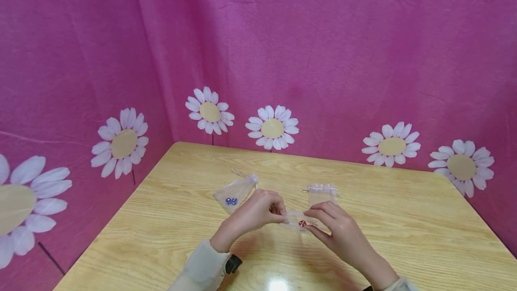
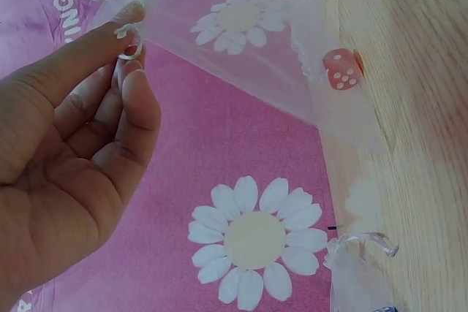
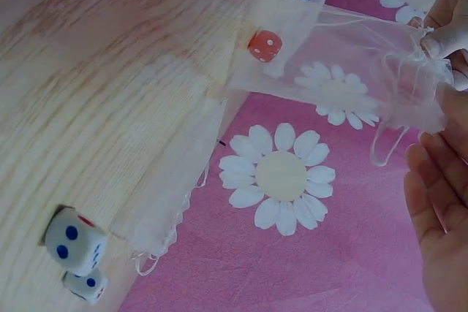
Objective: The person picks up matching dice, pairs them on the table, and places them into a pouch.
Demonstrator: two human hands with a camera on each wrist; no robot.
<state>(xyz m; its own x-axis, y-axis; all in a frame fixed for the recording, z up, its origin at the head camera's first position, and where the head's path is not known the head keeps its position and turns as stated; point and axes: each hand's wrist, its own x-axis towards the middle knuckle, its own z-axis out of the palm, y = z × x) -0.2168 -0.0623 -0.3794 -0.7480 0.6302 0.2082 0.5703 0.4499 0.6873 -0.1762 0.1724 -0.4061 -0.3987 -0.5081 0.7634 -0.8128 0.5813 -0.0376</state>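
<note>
We see the left hand (image 1: 258,208) and, seemingly, the right hand (image 1: 343,230) pinching a sheer bag (image 3: 329,60), which should be light, limp and best held by its drawstring (image 2: 127,33).

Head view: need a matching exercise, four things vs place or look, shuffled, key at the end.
Things
1. Blue dice
2. Red die
3. Pink cloth
4. Table

Place or look
A. Hanging behind the wooden surface
B. Light, wood-grained
C. Inside the leftmost sheer bag
D. Between the left hand and the right hand

Pairs: 1-C, 2-D, 3-A, 4-B
</note>
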